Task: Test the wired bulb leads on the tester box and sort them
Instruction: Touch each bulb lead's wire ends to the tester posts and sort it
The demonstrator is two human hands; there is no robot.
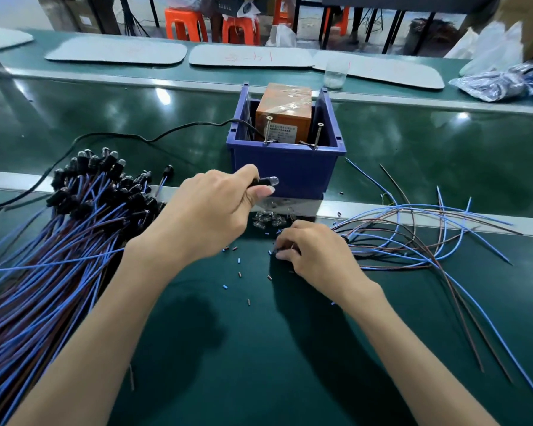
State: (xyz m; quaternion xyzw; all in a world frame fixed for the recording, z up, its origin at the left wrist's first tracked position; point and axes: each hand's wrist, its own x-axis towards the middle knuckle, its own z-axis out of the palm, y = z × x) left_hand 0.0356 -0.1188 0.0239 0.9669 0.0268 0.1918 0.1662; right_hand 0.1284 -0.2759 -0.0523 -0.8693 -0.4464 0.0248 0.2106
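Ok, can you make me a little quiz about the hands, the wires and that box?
1. True or false: the left hand is pinching a bulb in a black socket.
2. What colour is the bin that the orange tester box sits in? A red, B blue, C yellow.
3. Fill the gap: the big bundle of leads lies on the person's ____ side.

Key: 1 true; 2 B; 3 left.
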